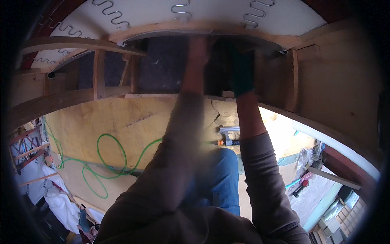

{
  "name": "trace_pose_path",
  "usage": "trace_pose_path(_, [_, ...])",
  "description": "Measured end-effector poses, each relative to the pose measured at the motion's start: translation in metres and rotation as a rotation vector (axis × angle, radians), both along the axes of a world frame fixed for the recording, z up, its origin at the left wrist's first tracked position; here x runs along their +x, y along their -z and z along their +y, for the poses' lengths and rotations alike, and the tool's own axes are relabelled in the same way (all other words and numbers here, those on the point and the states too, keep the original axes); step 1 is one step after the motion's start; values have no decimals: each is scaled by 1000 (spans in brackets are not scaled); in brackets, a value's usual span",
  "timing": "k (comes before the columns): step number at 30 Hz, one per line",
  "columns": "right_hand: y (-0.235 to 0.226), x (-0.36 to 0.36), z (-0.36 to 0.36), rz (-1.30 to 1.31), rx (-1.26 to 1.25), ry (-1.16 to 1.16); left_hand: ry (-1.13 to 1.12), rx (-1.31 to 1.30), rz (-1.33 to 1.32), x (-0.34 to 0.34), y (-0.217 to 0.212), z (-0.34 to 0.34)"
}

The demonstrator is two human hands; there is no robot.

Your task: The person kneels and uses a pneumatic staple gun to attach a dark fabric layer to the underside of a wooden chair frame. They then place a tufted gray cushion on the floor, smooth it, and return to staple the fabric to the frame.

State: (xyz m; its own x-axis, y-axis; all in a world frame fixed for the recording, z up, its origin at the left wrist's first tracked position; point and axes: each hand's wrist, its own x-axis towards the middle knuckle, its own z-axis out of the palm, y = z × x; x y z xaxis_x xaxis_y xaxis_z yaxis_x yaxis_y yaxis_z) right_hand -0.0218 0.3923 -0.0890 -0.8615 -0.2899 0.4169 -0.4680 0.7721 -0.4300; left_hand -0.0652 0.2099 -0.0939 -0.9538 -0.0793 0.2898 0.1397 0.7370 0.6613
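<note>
Both my arms reach forward into the shadowed opening of a wooden furniture frame. My left hand is bare and smeared by motion, over dark cloth inside the frame. Beside it, my right hand wears a dark green glove, and its fingertips vanish in the shadow below the curved front rail. The fingers of both hands are too dark or blurred to read, so whatever they touch or hold is hidden. Grey material hangs along the rail's lower edge.
Zigzag metal springs lie over white material beyond the rail. Below the frame, a tool with an orange fitting rests on a yellowish board, near a looping green hose. Wood pieces and a red-and-black tool lie at right.
</note>
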Motion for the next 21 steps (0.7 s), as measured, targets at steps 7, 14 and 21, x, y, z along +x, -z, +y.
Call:
trace_pose_path(7, [-19,2,-7,-267,-388,-24,22,3,23,44,-28,7])
trace_pose_path(14, [-24,7,-8,109,-169,-57,-109,-167,433,93,-108,-8])
trace_pose_path(21, [-98,6,-12,-100,177,-75,185,-612,616,17,-107,-14])
